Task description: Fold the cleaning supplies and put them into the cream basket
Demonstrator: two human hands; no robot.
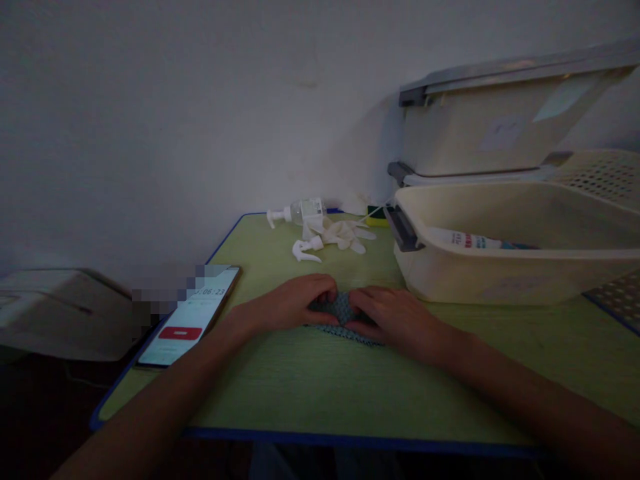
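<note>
A grey-blue patterned cloth [343,308] lies on the green table [280,387], bunched up in its middle, with a flatter edge spread toward me. My left hand [300,300] grips its left side, thumb and fingers curled round the fabric. From the right, my right hand [387,313] pinches the other side, fingertips over the raised part. Both hands rest low, close to the tabletop. Part of the cloth is hidden under the fingers.
A phone [193,317] with a lit timer lies at the left. Behind the hands are a pump bottle [307,211] on its side, a loose spray or pump head [306,249], pale gloves [345,233] and a sponge [379,216]. A cream bin [465,280] stands right, with lidded boxes [460,133] behind.
</note>
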